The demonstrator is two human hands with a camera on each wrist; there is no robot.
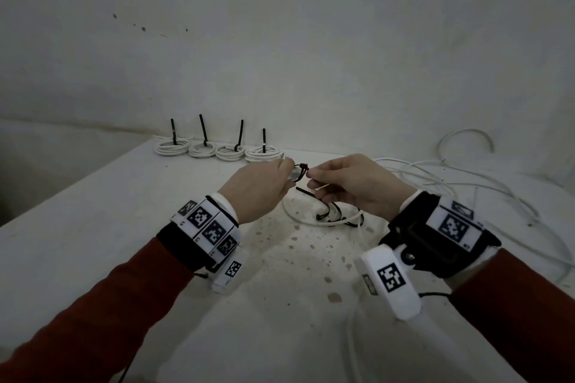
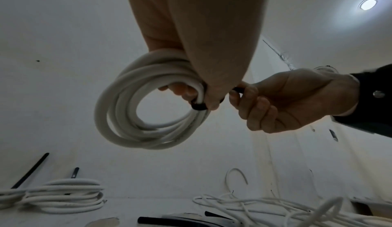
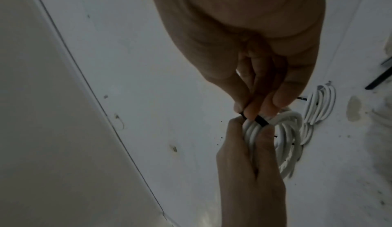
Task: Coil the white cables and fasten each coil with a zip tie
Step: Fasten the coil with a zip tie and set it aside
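Note:
My left hand (image 1: 277, 176) holds a small coil of white cable (image 2: 118, 106) upright above the table, fingers curled through its ring. A black zip tie (image 2: 198, 107) wraps the bundle at the grip. My right hand (image 1: 320, 172) pinches the tie's tail (image 3: 260, 120) between thumb and fingertips, right against the left hand (image 3: 250, 163). In the head view the coil (image 1: 294, 176) is mostly hidden between the two hands. Several finished coils (image 1: 217, 151), each with a black tie sticking up, lie in a row at the table's back edge.
Loose white cables (image 1: 441, 180) sprawl over the right side of the white table (image 1: 109, 227). Spare black zip ties (image 1: 329, 211) and one cable loop lie under my hands. A wall stands close behind the table. Brown stains dot the tabletop in front.

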